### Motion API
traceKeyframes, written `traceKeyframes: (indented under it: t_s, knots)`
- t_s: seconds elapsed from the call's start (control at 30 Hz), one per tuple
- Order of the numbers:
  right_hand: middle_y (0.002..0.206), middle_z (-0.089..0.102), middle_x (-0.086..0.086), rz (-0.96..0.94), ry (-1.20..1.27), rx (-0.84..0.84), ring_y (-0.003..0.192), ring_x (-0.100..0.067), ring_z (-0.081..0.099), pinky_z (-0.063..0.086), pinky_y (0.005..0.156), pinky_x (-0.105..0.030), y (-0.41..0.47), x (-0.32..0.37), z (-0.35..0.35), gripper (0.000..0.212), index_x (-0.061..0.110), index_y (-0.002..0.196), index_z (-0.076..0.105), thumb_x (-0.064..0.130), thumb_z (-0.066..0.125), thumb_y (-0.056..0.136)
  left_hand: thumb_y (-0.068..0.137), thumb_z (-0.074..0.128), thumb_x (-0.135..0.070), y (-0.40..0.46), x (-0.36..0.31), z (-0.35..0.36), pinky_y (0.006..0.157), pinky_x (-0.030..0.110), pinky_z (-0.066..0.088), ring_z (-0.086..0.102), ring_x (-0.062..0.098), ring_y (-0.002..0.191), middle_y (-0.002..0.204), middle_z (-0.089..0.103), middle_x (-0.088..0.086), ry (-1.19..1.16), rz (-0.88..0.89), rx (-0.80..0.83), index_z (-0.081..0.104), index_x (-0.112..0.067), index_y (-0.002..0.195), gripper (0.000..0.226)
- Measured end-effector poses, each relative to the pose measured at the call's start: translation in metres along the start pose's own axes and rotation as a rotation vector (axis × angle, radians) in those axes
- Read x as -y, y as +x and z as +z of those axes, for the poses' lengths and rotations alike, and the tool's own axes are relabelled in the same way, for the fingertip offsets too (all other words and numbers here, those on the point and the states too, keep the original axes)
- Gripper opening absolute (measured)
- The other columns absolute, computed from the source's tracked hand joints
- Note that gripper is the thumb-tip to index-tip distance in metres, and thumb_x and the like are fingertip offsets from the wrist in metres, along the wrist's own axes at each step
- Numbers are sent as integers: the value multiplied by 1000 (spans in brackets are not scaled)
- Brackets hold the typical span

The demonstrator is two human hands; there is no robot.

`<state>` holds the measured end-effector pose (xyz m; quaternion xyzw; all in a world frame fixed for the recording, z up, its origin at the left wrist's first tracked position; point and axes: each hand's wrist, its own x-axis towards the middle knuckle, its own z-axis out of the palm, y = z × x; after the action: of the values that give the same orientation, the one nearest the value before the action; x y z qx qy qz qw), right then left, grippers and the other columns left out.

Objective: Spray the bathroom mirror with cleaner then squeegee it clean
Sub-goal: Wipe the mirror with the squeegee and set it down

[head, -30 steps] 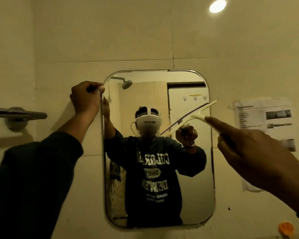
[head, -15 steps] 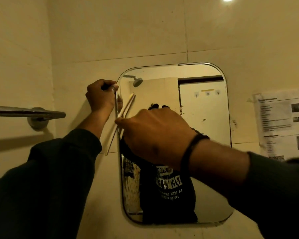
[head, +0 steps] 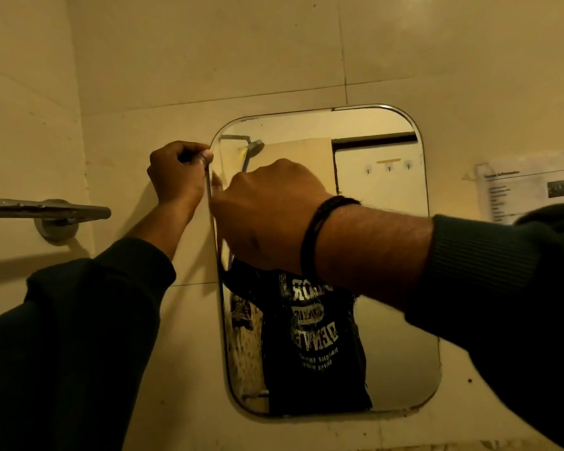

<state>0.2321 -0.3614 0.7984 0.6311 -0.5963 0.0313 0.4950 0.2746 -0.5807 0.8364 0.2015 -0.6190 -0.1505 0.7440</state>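
Note:
The rounded rectangular mirror (head: 381, 249) hangs on the beige tiled wall and reflects a person in a dark printed shirt. My left hand (head: 176, 172) is a closed fist gripping the mirror's upper left edge. My right hand (head: 267, 216), with a black band on its wrist, is closed over the squeegee (head: 230, 255) and holds it against the glass near the left edge. The hand hides most of the squeegee. Only a thin bluish strip shows above and below my knuckles, standing roughly upright. No spray bottle is in view.
A metal towel bar (head: 46, 211) sticks out from the wall at the left, close to my left forearm. A printed paper notice (head: 528, 190) is stuck on the wall to the right of the mirror. The wall corner runs down the far left.
My right hand swung the squeegee from the mirror's right side across to its left edge, and the blade turned from slanted to nearly upright. My left hand stayed on the mirror's edge.

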Motion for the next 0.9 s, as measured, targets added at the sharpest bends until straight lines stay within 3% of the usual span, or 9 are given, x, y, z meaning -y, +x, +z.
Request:
traceKeyframes:
  t_s: [0.13, 0.27, 0.33, 0.47, 0.57, 0.7, 0.8, 0.9]
  knots:
    - [63, 38, 2, 2, -14, 59, 49, -13, 39, 27, 43, -25, -32, -25, -6, 20, 17, 86, 46, 31, 40, 100, 90, 75, -12, 1, 1, 0, 83, 23, 59, 72, 11, 89, 85, 71, -9, -13, 4, -18, 79, -17, 98, 10]
    - [64, 40, 3, 39, -69, 126, 49, -13, 38, 22, 43, -25, -47, -39, -12, 28, 17, 114, 60, 30, 41, 99, 90, 75, -12, 2, 1, -1, 85, 24, 60, 70, 5, 84, 80, 68, -18, -21, 0, -4, 79, -18, 97, 10]
    - [65, 41, 3, 30, -55, 130, 50, -12, 38, 21, 44, -25, -43, -36, -17, 24, 18, 106, 58, 32, 40, 99, 90, 75, -12, 1, 0, 1, 81, 21, 59, 71, 7, 86, 81, 68, -16, -36, -9, -1, 79, -18, 98, 11]
    - [64, 41, 3, 15, -11, 57, 52, -11, 39, 25, 45, -26, -19, -18, -24, 18, 19, 86, 36, 30, 38, 100, 90, 74, -10, 1, 1, 2, 82, 24, 59, 73, 17, 94, 90, 72, -5, -37, -22, -10, 78, -16, 99, 11]
    - [63, 40, 2, 16, -47, 22, 51, -13, 37, 25, 48, -26, -8, -14, -19, 20, 16, 83, 34, 25, 41, 99, 90, 75, -10, 2, 3, 2, 90, 36, 61, 73, 20, 95, 94, 74, 1, -49, -30, 3, 78, -15, 100, 12]
    - [62, 38, 1, -5, -45, 17, 50, -13, 38, 26, 45, -27, -21, -23, -8, 28, 11, 77, 34, 27, 41, 99, 90, 76, -13, 4, 7, 3, 90, 38, 62, 73, 16, 92, 89, 73, -4, -34, -11, -6, 79, -18, 99, 11]
    - [63, 38, 2, 42, -37, 44, 48, -12, 39, 25, 41, -24, -45, -43, 2, 26, 11, 104, 56, 32, 42, 100, 89, 77, -15, 6, 9, 3, 88, 37, 62, 73, 15, 91, 83, 71, -11, -53, -16, 2, 78, -22, 97, 10]
    - [60, 36, 4, 108, -67, 93, 44, -10, 37, 22, 38, -21, -72, -63, 7, 30, 19, 121, 58, 33, 44, 99, 88, 77, -16, 7, 10, 4, 86, 37, 63, 73, 13, 87, 80, 69, -18, -56, -16, -5, 78, -25, 93, 10]
